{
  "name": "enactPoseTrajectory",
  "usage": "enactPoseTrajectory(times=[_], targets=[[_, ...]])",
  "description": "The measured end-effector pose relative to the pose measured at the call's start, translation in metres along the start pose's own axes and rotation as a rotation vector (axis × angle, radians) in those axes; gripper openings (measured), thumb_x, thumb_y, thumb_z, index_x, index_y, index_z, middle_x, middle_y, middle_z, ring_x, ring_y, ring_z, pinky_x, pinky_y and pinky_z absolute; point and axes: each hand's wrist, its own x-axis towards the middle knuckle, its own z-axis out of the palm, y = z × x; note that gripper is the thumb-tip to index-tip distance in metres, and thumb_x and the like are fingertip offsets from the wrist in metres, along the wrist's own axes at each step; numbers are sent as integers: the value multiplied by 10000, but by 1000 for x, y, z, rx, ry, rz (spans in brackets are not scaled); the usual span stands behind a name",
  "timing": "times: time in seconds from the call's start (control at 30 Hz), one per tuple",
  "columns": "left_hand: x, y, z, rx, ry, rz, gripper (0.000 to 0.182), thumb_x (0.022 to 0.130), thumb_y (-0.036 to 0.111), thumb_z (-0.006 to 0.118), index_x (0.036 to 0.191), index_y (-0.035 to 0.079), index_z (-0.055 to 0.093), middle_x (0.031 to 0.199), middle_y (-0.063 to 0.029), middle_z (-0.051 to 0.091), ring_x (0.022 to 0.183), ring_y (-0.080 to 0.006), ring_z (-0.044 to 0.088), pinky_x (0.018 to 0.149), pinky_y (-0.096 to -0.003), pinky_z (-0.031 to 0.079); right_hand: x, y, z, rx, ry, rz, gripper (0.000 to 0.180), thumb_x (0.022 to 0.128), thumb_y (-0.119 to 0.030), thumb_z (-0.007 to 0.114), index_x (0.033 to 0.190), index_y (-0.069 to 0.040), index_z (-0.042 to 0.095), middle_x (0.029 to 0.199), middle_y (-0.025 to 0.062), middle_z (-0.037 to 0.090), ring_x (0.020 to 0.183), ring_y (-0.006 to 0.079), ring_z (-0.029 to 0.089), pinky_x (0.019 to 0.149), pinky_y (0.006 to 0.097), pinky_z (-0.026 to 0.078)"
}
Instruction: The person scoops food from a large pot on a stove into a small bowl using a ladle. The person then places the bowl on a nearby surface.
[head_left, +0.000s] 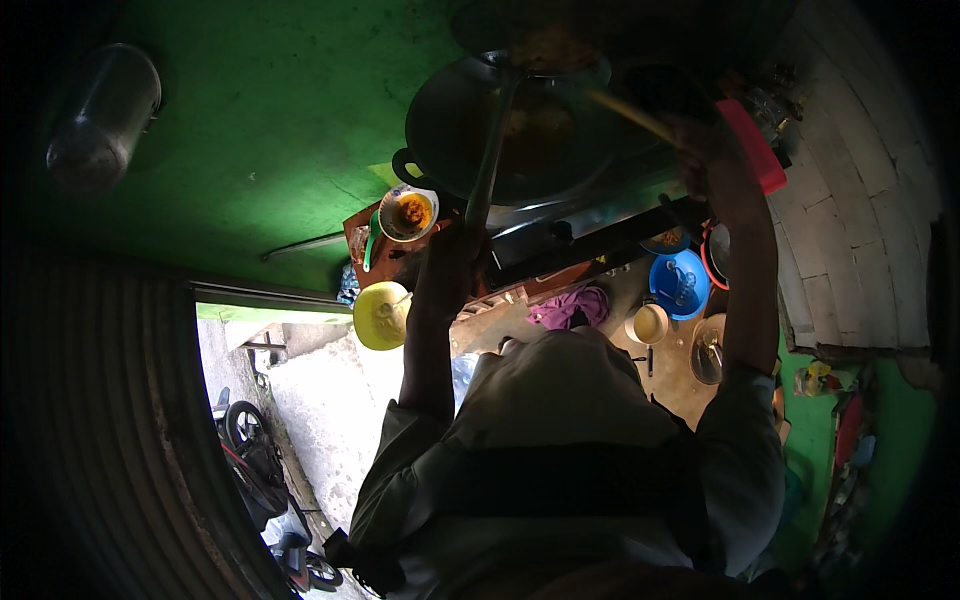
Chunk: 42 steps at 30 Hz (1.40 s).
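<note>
A dark wok (442, 127) stands on a gas stove (525, 244); something brownish lies in its shadowed middle. My left hand (454, 251) is closed around the long metal handle (491, 150) of a cooking utensil, which slants up across the wok. The utensil's far end is dim; a skimmer-like head with food (555, 60) seems to be there. On the wok's right, my right hand (697, 161) grips a thin light-coloured stick (634, 116), whose tip points over the wok and is blurred. Shadow hides the fingers of both hands.
Left of the stove are a bowl of orange-red paste (412, 214), a green-handled utensil (371, 244) and a yellow basin (379, 319). A pink container (754, 146) is beside my right forearm. A blue basin (679, 283), a small pot (646, 324) and purple cloth (571, 306) lie lower down.
</note>
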Motion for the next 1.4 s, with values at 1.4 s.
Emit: enactPoseTrajectory(times=[1.4], targets=[[-26,-11,-1,403,-75,-10,210,893,60,595,1086,-3,540,709,-96,507,572,-242,530,489,-341,403,17,3,-5,214,-172,57,430,961,-236,543,1319,1,544,635,-100,322,483,7,288,420,187,223]])
